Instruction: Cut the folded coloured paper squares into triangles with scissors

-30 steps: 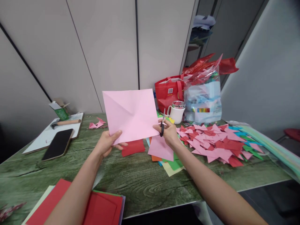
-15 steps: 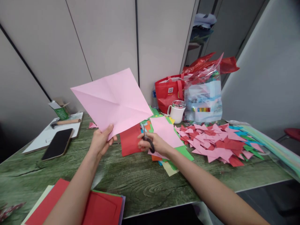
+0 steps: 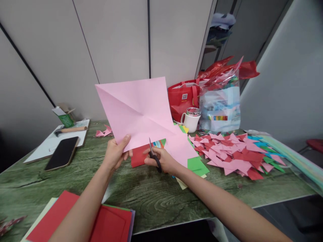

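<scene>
My left hand (image 3: 118, 153) pinches the lower left corner of a square sheet of pink paper (image 3: 138, 111). Crease lines run across the sheet from its corners to the middle. In my right hand (image 3: 163, 159) is a pair of scissors (image 3: 154, 155) with dark handles, their blades pointing up at the sheet's lower edge. Whether the blades touch the paper I cannot tell. Behind and below my right hand lies a pile of coloured sheets, with a pink one (image 3: 183, 146), a green one (image 3: 196, 166) and a red one (image 3: 138, 158) showing.
A heap of folded pink and red paper pieces (image 3: 232, 151) covers the right side. Behind stand a white mug (image 3: 191, 121), a red bag (image 3: 179, 104) and a clear plastic bag (image 3: 219, 107). At left are a phone (image 3: 62, 153), a hammer (image 3: 73, 130) and red paper (image 3: 108, 223).
The pink sheet has turned clockwise and shifted right in my left hand. My right hand has moved slightly, bringing the scissors under the sheet's lower edge.
</scene>
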A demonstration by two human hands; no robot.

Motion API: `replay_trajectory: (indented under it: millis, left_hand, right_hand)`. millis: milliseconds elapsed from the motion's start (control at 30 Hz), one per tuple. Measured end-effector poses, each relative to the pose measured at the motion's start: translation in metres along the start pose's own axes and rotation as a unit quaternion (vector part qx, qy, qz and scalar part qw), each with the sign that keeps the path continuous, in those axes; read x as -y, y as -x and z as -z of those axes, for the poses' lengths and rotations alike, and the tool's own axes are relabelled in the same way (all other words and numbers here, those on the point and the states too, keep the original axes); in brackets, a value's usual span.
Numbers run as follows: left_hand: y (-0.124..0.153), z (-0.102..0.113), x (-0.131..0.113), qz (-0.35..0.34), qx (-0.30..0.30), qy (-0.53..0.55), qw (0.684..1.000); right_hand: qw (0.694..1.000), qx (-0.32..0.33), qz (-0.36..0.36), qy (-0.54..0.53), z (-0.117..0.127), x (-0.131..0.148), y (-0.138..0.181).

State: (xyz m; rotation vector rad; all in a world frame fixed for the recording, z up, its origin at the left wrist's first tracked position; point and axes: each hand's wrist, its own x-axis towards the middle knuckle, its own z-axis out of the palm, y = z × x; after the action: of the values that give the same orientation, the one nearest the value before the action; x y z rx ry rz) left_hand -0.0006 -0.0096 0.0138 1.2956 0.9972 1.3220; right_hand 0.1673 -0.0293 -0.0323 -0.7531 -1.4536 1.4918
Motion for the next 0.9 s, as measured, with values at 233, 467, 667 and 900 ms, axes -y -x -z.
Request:
replay_trajectory:
  millis: [233,467,667,900]
  left_hand:
    - [0.0007,-0.0009,-0.0002,-0.005,-0.006,0.001,1.0]
    - [0.0015,-0.0013,-0.0013,0.002,-0.008,0.001,1.0]
    - [0.0025,-0.002,-0.0019,0.006,-0.01,0.004,1.0]
    - [0.0017,-0.0008,0.0001,0.001,-0.006,0.001,1.0]
  right_hand:
    - [1.0,0.007,0.007,-0.01,0.0022,-0.0028,-0.0004]
    - [1.0,0.007,0.006,-0.008,0.0023,-0.004,-0.0003]
    - [1.0,0.015,0.009,0.005,0.0022,-0.0046,-0.0003]
    - [1.0,0.017,0.012,0.017,0.0033,-0.0063,-0.0006]
